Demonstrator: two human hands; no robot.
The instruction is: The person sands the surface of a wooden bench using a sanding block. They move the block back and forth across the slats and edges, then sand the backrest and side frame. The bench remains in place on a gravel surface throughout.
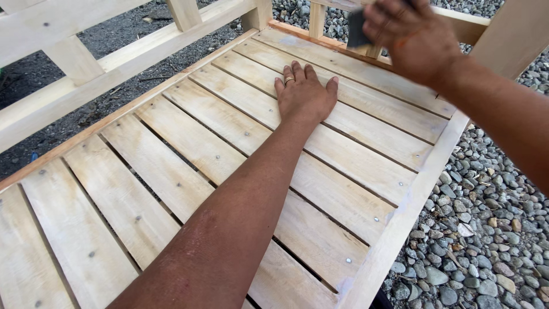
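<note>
Two hands work at the far end of a slatted wooden seat (189,143), an unfinished bench of pale planks. Uppermost, the right hand (414,40) is blurred, its fingers (380,17) clenched around a dark grey block (357,28), which sits against the upright spindles (316,20) at the seat's far edge, close to the far right corner. Only part of the block shows beyond the knuckles, and what it is made of cannot be told. Nearer, the left hand (304,94) lies flat, palm down, on the slats, fingers released and spread, a ring on one of them; it grasps nothing. Its forearm runs back across the planks towards the near edge. Screw heads dot the slats along the right side rail (412,200). A wooden back frame (74,68) rises past the left edge. Grey gravel (480,240) covers the ground to the right of the bench, and darker ground shows beyond the left edge.
</note>
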